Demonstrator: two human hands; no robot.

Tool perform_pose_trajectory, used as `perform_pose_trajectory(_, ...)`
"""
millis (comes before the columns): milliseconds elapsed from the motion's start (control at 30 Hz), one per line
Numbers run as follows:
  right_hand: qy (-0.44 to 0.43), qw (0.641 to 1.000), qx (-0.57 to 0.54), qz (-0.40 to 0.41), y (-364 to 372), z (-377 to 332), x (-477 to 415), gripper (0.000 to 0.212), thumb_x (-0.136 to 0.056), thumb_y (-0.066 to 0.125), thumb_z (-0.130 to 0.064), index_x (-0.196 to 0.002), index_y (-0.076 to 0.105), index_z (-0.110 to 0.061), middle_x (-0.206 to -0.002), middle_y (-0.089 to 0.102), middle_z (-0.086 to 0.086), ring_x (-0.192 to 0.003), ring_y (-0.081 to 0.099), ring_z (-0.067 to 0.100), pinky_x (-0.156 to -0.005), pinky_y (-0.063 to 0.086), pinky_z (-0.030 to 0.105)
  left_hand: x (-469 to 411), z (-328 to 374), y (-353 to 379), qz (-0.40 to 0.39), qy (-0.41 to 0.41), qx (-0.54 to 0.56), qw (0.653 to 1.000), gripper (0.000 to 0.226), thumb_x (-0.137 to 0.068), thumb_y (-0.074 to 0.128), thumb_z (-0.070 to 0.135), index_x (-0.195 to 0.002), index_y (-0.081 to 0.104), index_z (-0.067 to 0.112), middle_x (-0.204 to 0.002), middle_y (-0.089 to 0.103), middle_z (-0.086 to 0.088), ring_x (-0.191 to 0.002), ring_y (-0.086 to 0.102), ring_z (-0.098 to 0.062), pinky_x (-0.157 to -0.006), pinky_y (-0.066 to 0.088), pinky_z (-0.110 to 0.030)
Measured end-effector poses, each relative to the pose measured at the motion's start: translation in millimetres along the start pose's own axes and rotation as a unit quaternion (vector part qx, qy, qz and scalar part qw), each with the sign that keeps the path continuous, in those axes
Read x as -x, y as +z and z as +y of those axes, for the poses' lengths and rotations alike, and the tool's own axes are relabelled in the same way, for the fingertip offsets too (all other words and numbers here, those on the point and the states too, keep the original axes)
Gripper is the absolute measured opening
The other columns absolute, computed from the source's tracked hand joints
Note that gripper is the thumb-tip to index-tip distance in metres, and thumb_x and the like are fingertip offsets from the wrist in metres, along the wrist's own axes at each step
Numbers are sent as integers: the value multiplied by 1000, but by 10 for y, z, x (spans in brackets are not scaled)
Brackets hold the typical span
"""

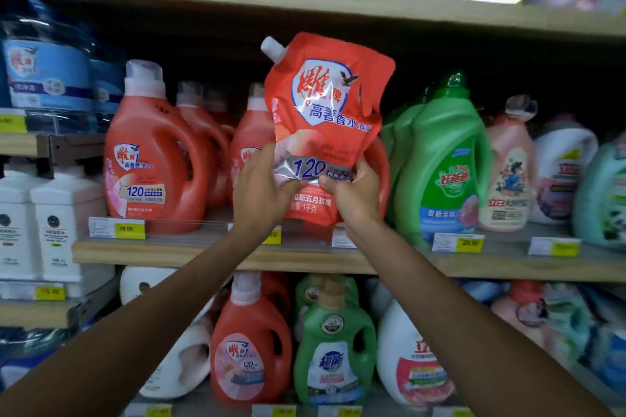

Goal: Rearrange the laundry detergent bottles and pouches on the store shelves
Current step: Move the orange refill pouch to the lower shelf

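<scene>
**A:** Where's the red pouch (325, 125)?
**B:** Up in the air, in front of the middle shelf (203, 252). It's upright with a slight tilt and the label faces the person. There's a white spout (272, 47) at its upper left corner.

**A:** Who's got it?
**B:** Both hands, low down on it. The left hand (259, 195) grips the lower left edge with its fingers curled round. The right hand (355, 196) clasps the lower right, thumb pressed on the front just under the silver "120" band. The foil crumples where they hold it.

**A:** Behind it?
**B:** A row of red bottles (152, 152) with the same logo stands on the middle shelf, one partly hidden by the pouch. Right of them are tall green bottles (440, 162), then a pale pink bottle (508, 173) close beside. Past that it's too blurred to tell.

**A:** Far left?
**B:** A separate unit holds white bottles (50, 223), with big blue jugs (47, 78) on the level above.

**A:** Tags?
**B:** Yellow price tags (117, 228) run along the shelf fronts. One reads 35.90.

**A:** Above, below?
**B:** The top shelf (305, 3) holds red and purple packs, blurred. Below, a small red bottle (250, 345) stands with a small green bottle (333, 349) just beside it. A round white bottle (410, 359) is to the right of that.
</scene>
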State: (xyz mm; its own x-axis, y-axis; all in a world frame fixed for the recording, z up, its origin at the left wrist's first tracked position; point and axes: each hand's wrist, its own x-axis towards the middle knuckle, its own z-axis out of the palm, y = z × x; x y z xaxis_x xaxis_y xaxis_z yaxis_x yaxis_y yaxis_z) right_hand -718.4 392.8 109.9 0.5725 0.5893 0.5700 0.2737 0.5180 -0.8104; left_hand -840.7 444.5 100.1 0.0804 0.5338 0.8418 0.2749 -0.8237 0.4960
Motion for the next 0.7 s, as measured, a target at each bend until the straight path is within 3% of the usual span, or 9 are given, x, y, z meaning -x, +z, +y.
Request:
perform_pose_trajectory(133, -8, 998, -10, 58, -654, -207, 172, 36, -68, 70, 9, -79, 59, -24, -85, 69, 1, -81, 65, 21, -84, 54, 41, 186, 626, 222, -73, -27, 146, 986, 56, -60, 81, 25, -107, 51, 31, -104, 66, 4, -99, 63, -13, -88, 51, -39)
perform_pose_trajectory(200, -15, 998, -1, 68, -1079, -333, 264, 36, -68, 69, 9, -74, 59, -25, -79, 67, -5, -77, 62, 17, -81, 53, 39, 284, 932, 391, -114, -58, 169, 977, 66, -60, 85, 22, -114, 47, 23, -113, 64, -1, -103, 63, -16, -90, 51, -41)
perform_pose_trajectory(367, -15, 995, 68, 77, -2138, -625, 506, 34, -70, 65, 9, -84, 61, -22, -87, 67, 7, -81, 62, 22, -82, 53, 44, 734, 1715, 874, -242, -116, 255, 929, 62, -71, 80, 5, -123, 48, 14, -118, 64, -6, -106, 64, -15, -93, 51, -40)
perform_pose_trajectory(500, -9, 991, 107, 77, -2952, -736, 815, 32, -72, 64, 9, -82, 60, -21, -89, 67, 9, -83, 61, 22, -83, 53, 42, 1230, 2265, 1253, -260, -111, 298, 912, 67, -71, 74, -10, -131, 44, 0, -125, 60, -21, -114, 60, -31, -99, 48, -45)
perform_pose_trajectory(600, -6, 988, 130, 81, -3508, -849, 980, 37, -73, 64, 10, -75, 57, -26, -82, 65, 1, -80, 61, 21, -76, 52, 35, 1585, 2645, 1576, -253, -107, 330, 903, 67, -72, 73, -10, -130, 45, 4, -124, 61, -17, -107, 62, -25, -93, 52, -33)
perform_pose_trajectory(700, -2, 984, 152, 94, -4033, -940, 1050, 32, -73, 63, 10, -81, 58, -21, -87, 66, 5, -82, 61, 22, -77, 52, 36, 1838, 2989, 1899, -241, -110, 346, 900, 65, -72, 77, -3, -127, 46, 13, -121, 62, -8, -107, 62, -21, -93, 52, -35)
